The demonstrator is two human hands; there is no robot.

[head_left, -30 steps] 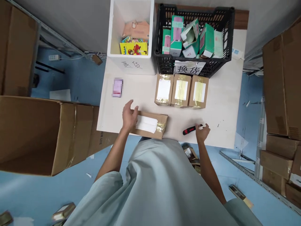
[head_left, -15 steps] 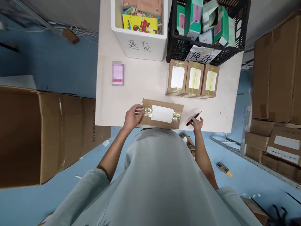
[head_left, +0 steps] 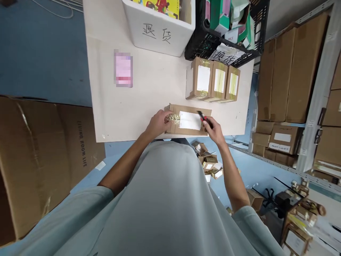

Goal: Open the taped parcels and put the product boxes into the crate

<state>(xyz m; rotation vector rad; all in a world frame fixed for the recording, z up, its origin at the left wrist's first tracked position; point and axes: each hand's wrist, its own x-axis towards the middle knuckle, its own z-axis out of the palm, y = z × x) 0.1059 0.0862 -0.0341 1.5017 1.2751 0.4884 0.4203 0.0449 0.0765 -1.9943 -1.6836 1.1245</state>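
A taped cardboard parcel [head_left: 186, 108] with a white label lies at the near edge of the pale table [head_left: 149, 92]. My left hand [head_left: 160, 122] grips the parcel's left end, fingers curled over the tape. My right hand [head_left: 214, 129] is closed on a red and black utility knife [head_left: 204, 117], whose tip rests over the right end of the label.
Three taped small boxes [head_left: 214, 83] stand in a row behind the parcel. A white bin [head_left: 157, 33] and a black crate [head_left: 210, 46] of green boxes sit at the back. A pink item [head_left: 123, 68] lies left. A big open carton [head_left: 39, 149] stands left; shelves of cartons right.
My right hand picked the knife up off the table and brought it left onto the parcel. My left hand shifted to the parcel's left end. The view tilted closer.
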